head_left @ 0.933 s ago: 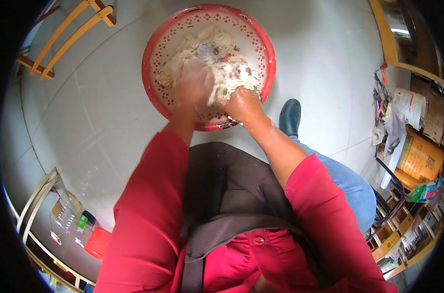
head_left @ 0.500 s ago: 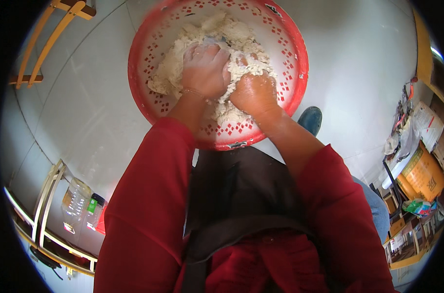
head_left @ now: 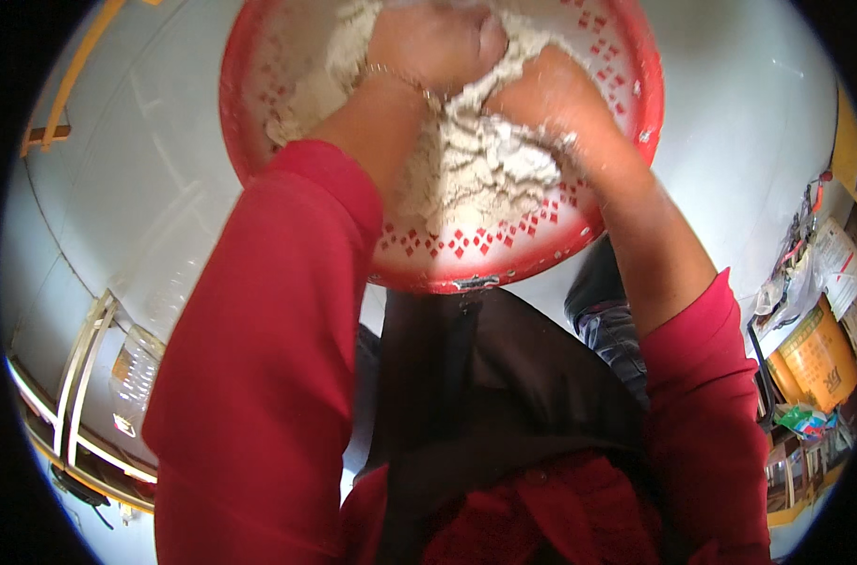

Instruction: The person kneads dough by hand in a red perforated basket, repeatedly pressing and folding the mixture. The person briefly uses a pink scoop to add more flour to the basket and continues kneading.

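A wide enamel basin (head_left: 647, 105) with a red rim and red diamond patterns holds crumbly, pale dough (head_left: 490, 174). My left hand (head_left: 438, 42) presses into the far part of it with curled fingers, and a thin bracelet circles that wrist. To its right, my right hand (head_left: 549, 89) is dug into the dough, its fingers closed and mostly hidden in it. Bits of flour and dough cling to the right wrist. Loose, flaky lumps lie in the near part of the basin, between my forearms.
Below the basin, a dark apron (head_left: 504, 367) covers my lap. Clear plastic bottles (head_left: 138, 372) stand by a pale wooden frame (head_left: 85, 377) at left. A yellow bucket (head_left: 817, 353) and plastic bags (head_left: 794, 282) crowd the right side. Pale floor surrounds the basin.
The basin appears larger and closer. Both hands show higher in the view, with the left fingers more curled. More loose dough shows in front of my hands.
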`<state>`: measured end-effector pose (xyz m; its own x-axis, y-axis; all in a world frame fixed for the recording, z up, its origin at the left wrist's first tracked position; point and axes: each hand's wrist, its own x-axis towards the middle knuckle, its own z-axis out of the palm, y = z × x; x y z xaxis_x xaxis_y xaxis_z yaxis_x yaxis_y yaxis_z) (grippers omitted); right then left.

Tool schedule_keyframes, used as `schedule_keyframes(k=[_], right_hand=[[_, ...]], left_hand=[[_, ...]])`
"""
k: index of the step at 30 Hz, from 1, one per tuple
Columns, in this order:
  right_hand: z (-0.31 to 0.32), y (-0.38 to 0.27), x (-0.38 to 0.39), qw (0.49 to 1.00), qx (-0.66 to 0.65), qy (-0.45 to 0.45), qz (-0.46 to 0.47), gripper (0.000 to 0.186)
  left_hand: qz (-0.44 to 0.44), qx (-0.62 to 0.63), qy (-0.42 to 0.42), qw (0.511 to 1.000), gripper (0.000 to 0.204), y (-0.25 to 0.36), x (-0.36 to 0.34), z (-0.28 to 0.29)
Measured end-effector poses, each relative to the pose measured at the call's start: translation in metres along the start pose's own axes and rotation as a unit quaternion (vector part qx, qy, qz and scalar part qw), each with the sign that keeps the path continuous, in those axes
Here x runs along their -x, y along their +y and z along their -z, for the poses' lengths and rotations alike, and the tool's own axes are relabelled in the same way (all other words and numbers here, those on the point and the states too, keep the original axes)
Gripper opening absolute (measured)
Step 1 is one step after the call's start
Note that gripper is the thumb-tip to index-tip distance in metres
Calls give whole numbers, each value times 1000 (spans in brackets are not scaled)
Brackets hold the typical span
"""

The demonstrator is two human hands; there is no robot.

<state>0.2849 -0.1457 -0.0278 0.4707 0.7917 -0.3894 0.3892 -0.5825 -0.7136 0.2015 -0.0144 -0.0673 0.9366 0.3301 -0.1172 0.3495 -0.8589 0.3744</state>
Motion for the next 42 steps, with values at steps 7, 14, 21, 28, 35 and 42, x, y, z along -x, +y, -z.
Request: schedule_keyframes(k=[7,14,21,28,35,42], right_hand=[[-4,8,3,976,-214,36,2,39],[8,-59,94,989,122,-85,15,42],[-59,-56,132,990,88,71,-84,30],[-70,-21,92,983,180,25,-25,19],[-24,-20,33,975,153,-101,-127,23],[-2,-23,6,978,108,-101,-148,28]], left_hand=[[-38,-1,280,959,30,-5,-13,-25],[64,-98,-180,977,45,25,7,67],[63,-36,-16,997,36,31,120,45],[79,-17,80,994,24,18,103,11],[88,-24,28,995,26,13,45,15],[85,-15,-23,996,26,7,19,16]])
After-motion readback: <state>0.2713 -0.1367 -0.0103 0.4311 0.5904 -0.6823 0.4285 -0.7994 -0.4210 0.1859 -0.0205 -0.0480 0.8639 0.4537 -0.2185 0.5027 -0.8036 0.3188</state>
